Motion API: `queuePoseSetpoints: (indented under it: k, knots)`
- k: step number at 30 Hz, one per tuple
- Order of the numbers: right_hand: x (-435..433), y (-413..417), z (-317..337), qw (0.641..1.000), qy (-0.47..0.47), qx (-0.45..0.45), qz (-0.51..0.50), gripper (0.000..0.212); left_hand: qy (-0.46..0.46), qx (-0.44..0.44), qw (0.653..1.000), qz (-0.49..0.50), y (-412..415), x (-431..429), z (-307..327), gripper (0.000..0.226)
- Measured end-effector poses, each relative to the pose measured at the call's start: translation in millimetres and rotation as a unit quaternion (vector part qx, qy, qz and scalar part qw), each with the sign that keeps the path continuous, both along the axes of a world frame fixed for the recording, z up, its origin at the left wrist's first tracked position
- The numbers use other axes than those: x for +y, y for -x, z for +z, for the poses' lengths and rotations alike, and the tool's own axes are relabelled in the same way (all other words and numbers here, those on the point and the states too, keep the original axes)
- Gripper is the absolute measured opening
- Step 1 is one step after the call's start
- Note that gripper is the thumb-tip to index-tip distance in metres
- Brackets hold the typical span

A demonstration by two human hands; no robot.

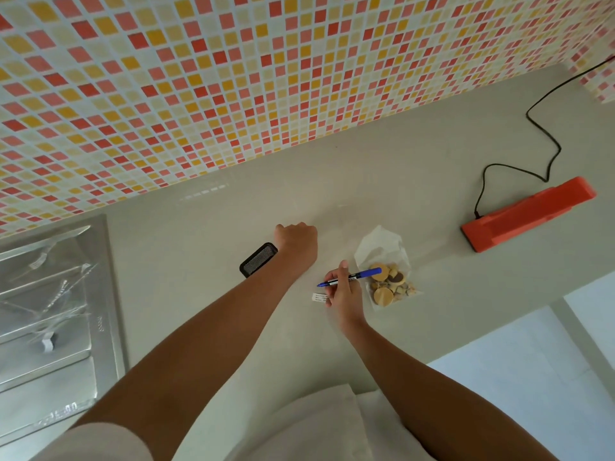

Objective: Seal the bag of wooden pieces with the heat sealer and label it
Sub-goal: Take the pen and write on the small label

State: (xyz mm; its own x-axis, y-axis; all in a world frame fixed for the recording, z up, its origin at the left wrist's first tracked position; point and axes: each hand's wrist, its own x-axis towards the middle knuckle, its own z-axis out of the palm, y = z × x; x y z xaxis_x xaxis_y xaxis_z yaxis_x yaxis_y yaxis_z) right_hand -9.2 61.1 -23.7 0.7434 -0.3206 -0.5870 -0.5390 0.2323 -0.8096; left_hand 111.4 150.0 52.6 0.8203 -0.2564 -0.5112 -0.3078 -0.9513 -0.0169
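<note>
The clear plastic bag [379, 247] lay on the grey counter [199, 294], just right of the right hand [344, 291]. Its wooden pieces [387, 284] were gathered at the near end: at least 3 round discs among smaller light scraps. The far end was flat and creased.

The right hand gripped a blue pen [352, 277], tip pointing left, its other end over the bag's edge. A small white printed label [318, 297] lay on the counter beside its fingers.

The left hand [296, 239] rested farther left, fingers curled under. Whether it held anything could not be told.

The orange heat sealer [529, 214] sat well apart at far right, a black cord [545, 134] trailing from it.
</note>
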Motion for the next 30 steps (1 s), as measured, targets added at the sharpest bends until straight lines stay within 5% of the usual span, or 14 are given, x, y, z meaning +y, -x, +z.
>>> queuePoseSetpoints:
  k: [7, 10, 15, 21, 26, 30]
  knots:
    - [-0.7, 2.4, 0.5, 1.0, 0.004, -0.009, 0.008, 0.06, 0.017, -0.03, 0.999, -0.017, 4.9, -2.0, 2.8, 0.029]
    - [-2.2, 1.5, 1.8, 1.0, 0.009, 0.009, 0.012, 0.058, 0.115, -0.073, 0.99, 0.032, 14.3, -0.9, 19.6, 0.015]
    - [-6.0, 0.5, -0.2, 0.995, 0.076, -0.005, 0.06, 0.047, 0.362, -0.11, 0.908, 0.178, 72.8, 28.5, 31.5, 0.019]
    - [-3.1, 4.5, 0.3, 0.991, 0.092, -0.031, 0.094, 0.045, 0.436, 0.03, 0.841, 0.319, 135.0, 58.7, -24.0, 0.008]
    - [-2.2, 4.4, 2.8, 0.997, 0.054, -0.005, 0.06, 0.061, 0.482, 0.057, 0.787, 0.381, 143.1, 66.1, -52.7, 0.013]
    - [-1.7, 5.3, 0.4, 0.994, 0.083, -0.013, 0.073, 0.052, 0.511, 0.075, 0.759, 0.396, 138.5, 64.1, -61.2, 0.014]
